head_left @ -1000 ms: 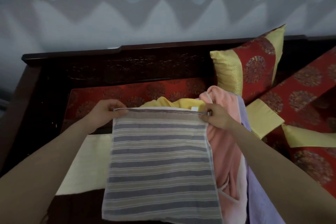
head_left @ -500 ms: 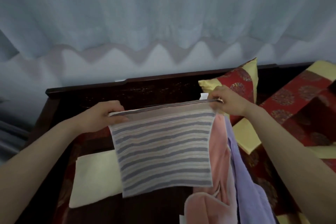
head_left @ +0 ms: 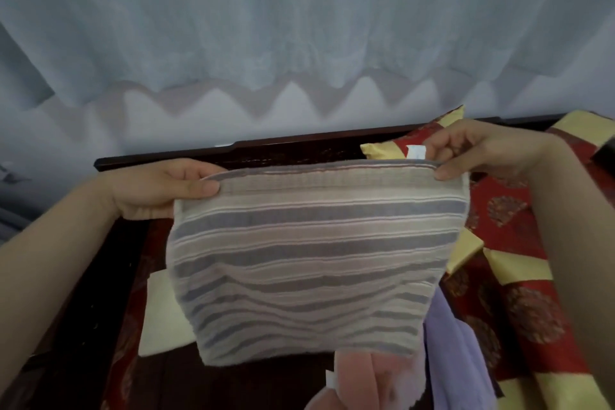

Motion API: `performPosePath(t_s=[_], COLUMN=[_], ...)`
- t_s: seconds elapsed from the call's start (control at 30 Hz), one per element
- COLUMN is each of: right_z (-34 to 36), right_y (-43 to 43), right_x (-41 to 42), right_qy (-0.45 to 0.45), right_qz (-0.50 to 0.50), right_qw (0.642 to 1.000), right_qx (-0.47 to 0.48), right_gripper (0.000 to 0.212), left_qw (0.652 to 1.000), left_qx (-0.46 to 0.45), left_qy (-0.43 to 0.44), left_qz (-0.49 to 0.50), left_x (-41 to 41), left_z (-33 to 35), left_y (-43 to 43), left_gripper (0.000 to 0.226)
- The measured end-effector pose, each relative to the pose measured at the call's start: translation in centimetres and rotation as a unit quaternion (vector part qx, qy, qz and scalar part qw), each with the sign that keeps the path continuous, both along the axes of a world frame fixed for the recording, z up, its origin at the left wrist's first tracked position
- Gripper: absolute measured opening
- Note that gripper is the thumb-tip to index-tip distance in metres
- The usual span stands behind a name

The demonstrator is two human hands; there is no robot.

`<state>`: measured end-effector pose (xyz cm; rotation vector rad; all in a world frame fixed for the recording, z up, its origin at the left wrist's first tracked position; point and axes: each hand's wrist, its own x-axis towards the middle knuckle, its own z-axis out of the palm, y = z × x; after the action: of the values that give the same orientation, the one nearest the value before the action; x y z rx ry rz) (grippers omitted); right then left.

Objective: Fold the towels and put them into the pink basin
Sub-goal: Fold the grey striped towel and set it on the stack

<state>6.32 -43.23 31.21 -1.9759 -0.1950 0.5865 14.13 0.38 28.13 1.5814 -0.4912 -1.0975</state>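
A grey-and-beige striped towel [head_left: 312,256], folded double, hangs in the air in front of me. My left hand [head_left: 163,188] pinches its top left corner. At the top right corner my right hand [head_left: 472,151] pinches the edge, beside a small white label [head_left: 415,151]. Below the hanging towel lie a pink towel [head_left: 372,383] and a lilac towel [head_left: 459,359]. No pink basin is in view.
A dark wooden bench back [head_left: 299,146] runs across behind the towel. Red-and-gold cushions [head_left: 519,276] fill the right side. A cream cushion patch [head_left: 163,316] lies at lower left. Pale curtains [head_left: 299,27] hang behind.
Both hands have lifted the striped towel up off the pile and closer to me, with its lower edge swinging forward. The view has tilted upward.
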Motion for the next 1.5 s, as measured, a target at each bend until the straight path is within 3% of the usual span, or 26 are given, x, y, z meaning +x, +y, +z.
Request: performPosePath(t_s=[0.13,0.27,0.33,0.43,0.5,0.6,0.8,1.0,1.23,1.33,1.4,1.43,1.5], right_z=[-5.5,-14.2,-18.4,-22.7,-24.5,-26.3,-29.2,-31.8,-33.2,-33.7,-33.4,-33.2,-32.7], right_y=[0.6,2.3,3.4,4.4,4.7,4.8,5.1,4.9,5.6,5.7,5.5,5.5,6.1], right_x=[2.6,3.4,2.1,-1.2,-3.6,-7.4,-13.7,-14.9,-15.0,-15.3,-15.2,-15.1,-14.2], right_qy=[-0.026,-0.099,-0.156,-0.175,-0.196,-0.258,-0.328,-0.3,-0.361,-0.33,-0.284,-0.253,-0.201], right_qz=[-0.052,-0.121,-0.141,-0.156,-0.15,-0.08,0.039,0.068,0.128,0.129,0.088,0.046,-0.1], right_qw=[0.994,0.965,0.95,0.945,0.939,0.928,0.892,0.88,0.832,0.845,0.879,0.904,0.94], right_qx=[-0.097,-0.209,-0.231,-0.227,-0.238,-0.256,-0.309,-0.362,-0.401,-0.401,-0.373,-0.341,-0.257], right_gripper=[0.008,0.015,0.012,0.013,0.008,0.015,0.022,0.027,0.015,0.013,0.011,0.012,0.022], left_qw=[0.982,0.909,0.891,0.885,0.86,0.809,0.741,0.749,0.711,0.719,0.749,0.784,0.863], left_qx=[0.142,0.265,0.27,0.258,0.26,0.201,0.17,0.188,0.222,0.247,0.236,0.218,0.202], left_qy=[-0.125,-0.321,-0.365,-0.387,-0.438,-0.553,-0.646,-0.629,-0.645,-0.617,-0.599,-0.572,-0.451], left_qz=[0.023,-0.004,-0.006,0.011,0.025,0.014,-0.066,-0.096,-0.167,-0.203,-0.157,-0.103,0.106], left_x=[2.3,2.7,2.0,0.1,-1.9,-5.9,-12.9,-14.3,-15.0,-15.7,-15.9,-15.9,-15.5], left_z=[-4.5,-11.4,-14.6,-19.7,-22.4,-24.4,-27.9,-30.3,-32.2,-32.8,-32.4,-32.1,-31.6], left_y=[-1.2,-2.3,-1.9,-0.6,0.4,2.0,4.2,3.4,3.1,3.0,3.0,2.9,2.4], left_gripper=[0.041,0.011,0.015,0.014,0.022,0.029,0.021,0.011,0.022,0.024,0.01,0.004,0.01])
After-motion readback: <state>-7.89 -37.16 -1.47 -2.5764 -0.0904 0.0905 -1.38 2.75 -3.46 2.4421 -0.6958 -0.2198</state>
